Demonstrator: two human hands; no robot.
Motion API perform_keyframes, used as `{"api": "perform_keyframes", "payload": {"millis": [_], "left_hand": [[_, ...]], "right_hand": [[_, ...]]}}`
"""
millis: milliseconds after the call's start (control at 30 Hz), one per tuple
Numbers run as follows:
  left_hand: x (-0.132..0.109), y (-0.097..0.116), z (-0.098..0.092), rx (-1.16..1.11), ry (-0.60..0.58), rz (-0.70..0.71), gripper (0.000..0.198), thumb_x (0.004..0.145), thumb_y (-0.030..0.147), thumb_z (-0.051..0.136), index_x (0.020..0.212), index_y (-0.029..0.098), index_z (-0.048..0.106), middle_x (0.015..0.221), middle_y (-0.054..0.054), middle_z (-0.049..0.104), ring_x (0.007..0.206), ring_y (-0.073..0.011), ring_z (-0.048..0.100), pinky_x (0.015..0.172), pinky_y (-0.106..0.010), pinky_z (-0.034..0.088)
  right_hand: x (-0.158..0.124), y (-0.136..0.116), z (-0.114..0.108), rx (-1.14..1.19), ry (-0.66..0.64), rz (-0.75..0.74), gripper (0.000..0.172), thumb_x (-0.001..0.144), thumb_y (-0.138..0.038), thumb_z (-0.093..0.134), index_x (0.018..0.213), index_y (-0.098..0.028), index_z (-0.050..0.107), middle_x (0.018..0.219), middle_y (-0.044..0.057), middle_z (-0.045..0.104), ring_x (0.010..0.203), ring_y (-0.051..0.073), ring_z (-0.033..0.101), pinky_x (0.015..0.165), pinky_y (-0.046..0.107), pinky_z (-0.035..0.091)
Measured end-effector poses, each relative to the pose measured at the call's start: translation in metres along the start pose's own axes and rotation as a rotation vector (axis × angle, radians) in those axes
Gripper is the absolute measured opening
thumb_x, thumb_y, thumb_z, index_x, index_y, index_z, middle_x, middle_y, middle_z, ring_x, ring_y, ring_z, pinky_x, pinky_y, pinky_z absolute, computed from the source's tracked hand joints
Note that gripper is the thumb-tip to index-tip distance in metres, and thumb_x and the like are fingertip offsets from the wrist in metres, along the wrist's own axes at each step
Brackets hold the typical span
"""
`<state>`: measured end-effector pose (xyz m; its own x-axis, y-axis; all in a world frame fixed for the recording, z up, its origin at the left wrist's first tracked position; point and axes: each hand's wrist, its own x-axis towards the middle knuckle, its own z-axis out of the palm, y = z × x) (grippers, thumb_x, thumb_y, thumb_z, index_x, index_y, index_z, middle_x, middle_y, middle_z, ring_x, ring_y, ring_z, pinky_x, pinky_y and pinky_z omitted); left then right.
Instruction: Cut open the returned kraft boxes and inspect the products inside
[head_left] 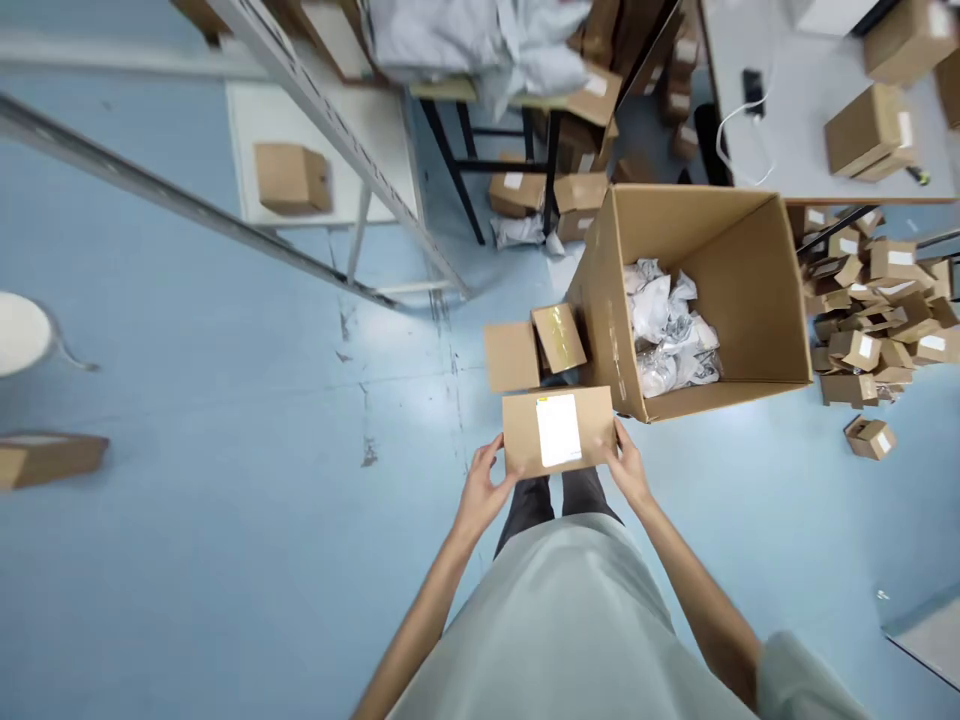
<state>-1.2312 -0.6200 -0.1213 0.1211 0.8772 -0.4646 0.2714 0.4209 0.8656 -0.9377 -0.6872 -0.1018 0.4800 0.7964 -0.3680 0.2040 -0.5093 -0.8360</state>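
Note:
Between my two hands is a brown cardboard box with a white label on its upper face, held in front of my legs. My left hand grips its left end, and my right hand grips its right end; both are closed on it. Just beyond, two smaller cardboard boxes sit on the floor, a plain box and a box with yellowish tape. To the right of them stands a large open carton, partly filled with white and grey plastic-wrapped parcels.
A metal rack frame rises at the upper left, beside a box on a white board. Grey bags lie on a black-legged stool. A worktable stands upper right, with a heap of small boxes below it.

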Motion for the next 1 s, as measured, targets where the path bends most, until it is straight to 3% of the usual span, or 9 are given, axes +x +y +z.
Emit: {"api": "perform_keyframes", "payload": {"millis": [100,167,300,400,567,767,900,1000], "left_hand": [[-0.031,0.059,-0.006,0.025,-0.043,0.230,0.074,0.089,0.045,0.081,0.161,0.031,0.070,0.143,-0.012,0.069,0.146,-0.0339,0.068,0.135,-0.057,0.049],[-0.044,0.096,0.003,0.020,-0.087,0.325,0.071,0.093,0.044,0.080,0.162,0.032,0.070,0.142,-0.011,0.067,0.143,-0.0328,0.069,0.133,-0.054,0.052],[-0.055,0.156,0.049,0.026,-0.221,0.449,0.071,0.094,0.043,0.080,0.164,0.033,0.070,0.138,-0.011,0.066,0.137,-0.0324,0.071,0.130,-0.053,0.056],[-0.059,0.184,0.100,0.073,-0.325,0.501,0.069,0.095,0.044,0.079,0.163,0.033,0.072,0.137,-0.011,0.065,0.135,-0.0326,0.072,0.129,-0.054,0.056],[-0.065,0.202,0.204,0.159,-0.451,0.485,0.072,0.096,0.048,0.076,0.167,0.036,0.070,0.136,-0.012,0.066,0.133,-0.0328,0.075,0.127,-0.053,0.058],[-0.063,0.212,0.368,0.188,-0.559,0.434,0.075,0.089,0.047,0.078,0.163,0.035,0.074,0.139,-0.013,0.071,0.140,-0.0373,0.075,0.125,-0.054,0.061],[-0.073,0.231,0.473,0.136,-0.577,0.385,0.080,0.084,0.046,0.080,0.162,0.029,0.074,0.154,-0.014,0.071,0.149,-0.0402,0.070,0.126,-0.053,0.061],[-0.077,0.252,0.534,0.089,-0.594,0.363,0.079,0.083,0.045,0.080,0.161,0.030,0.075,0.156,-0.014,0.071,0.149,-0.0402,0.070,0.127,-0.054,0.060]], "right_hand": [[-0.050,-0.035,-0.039,0.116,0.140,0.013,0.096,0.095,-0.074,0.080,0.170,-0.017,0.063,0.175,0.020,0.063,0.165,0.040,0.059,0.139,0.059,0.047],[-0.079,-0.053,-0.065,0.177,0.218,-0.010,0.098,0.096,-0.073,0.081,0.174,-0.018,0.059,0.178,0.019,0.060,0.166,0.041,0.058,0.140,0.059,0.047],[-0.108,-0.064,-0.116,0.273,0.399,-0.012,0.102,0.094,-0.075,0.080,0.175,-0.017,0.058,0.176,0.020,0.062,0.162,0.043,0.062,0.133,0.061,0.054],[-0.109,-0.050,-0.160,0.312,0.525,0.008,0.102,0.089,-0.077,0.081,0.169,-0.016,0.065,0.172,0.020,0.065,0.162,0.045,0.061,0.134,0.062,0.053],[-0.096,0.008,-0.250,0.393,0.683,0.036,0.086,0.083,-0.072,0.085,0.152,-0.020,0.081,0.164,0.017,0.073,0.157,0.047,0.066,0.134,0.065,0.053],[-0.076,0.083,-0.385,0.400,0.769,0.002,0.072,0.086,-0.073,0.082,0.140,-0.025,0.087,0.155,0.017,0.079,0.151,0.046,0.071,0.130,0.067,0.056],[-0.063,0.108,-0.479,0.381,0.806,-0.008,0.075,0.090,-0.071,0.083,0.148,-0.024,0.083,0.164,0.018,0.073,0.158,0.045,0.065,0.135,0.065,0.052],[-0.039,0.114,-0.540,0.386,0.817,-0.042,0.073,0.094,-0.069,0.082,0.151,-0.024,0.082,0.167,0.018,0.070,0.161,0.045,0.062,0.134,0.066,0.053]]}}
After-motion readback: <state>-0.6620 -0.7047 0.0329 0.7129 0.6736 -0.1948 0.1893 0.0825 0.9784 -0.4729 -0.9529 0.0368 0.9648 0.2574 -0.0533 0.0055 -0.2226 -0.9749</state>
